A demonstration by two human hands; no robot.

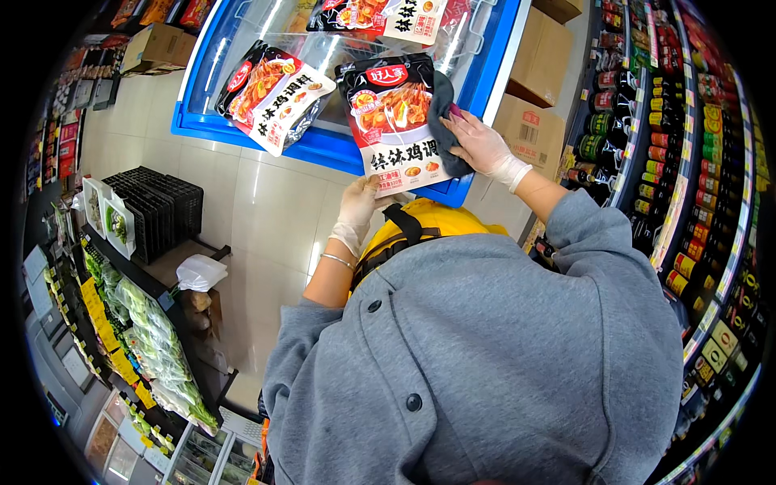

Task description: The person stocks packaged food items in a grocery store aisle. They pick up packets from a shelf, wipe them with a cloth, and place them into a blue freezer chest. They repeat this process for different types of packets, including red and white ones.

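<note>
My left hand [356, 206], in a thin whitish glove, pinches the lower left corner of a seasoning pouch [394, 112]. The pouch is black, red and white, with food pictures and printed writing on its front. A dark grey cloth [442, 118] is in my gloved right hand [479, 142], laid against the pouch's right edge and covering part of its front. To the left, a similar pouch [273, 97] lies tilted at the front rim of a blue-framed chest freezer [327, 145]. More such pouches [376, 18] rest farther back on its glass top.
A yellow bag [436, 217] with black straps is close beneath my hands. Cardboard boxes [527, 130] stand right of the freezer, beside shelves of bottles [600, 145]. On the left are stacked black crates [157, 206] and a stand of bagged greens [151, 327].
</note>
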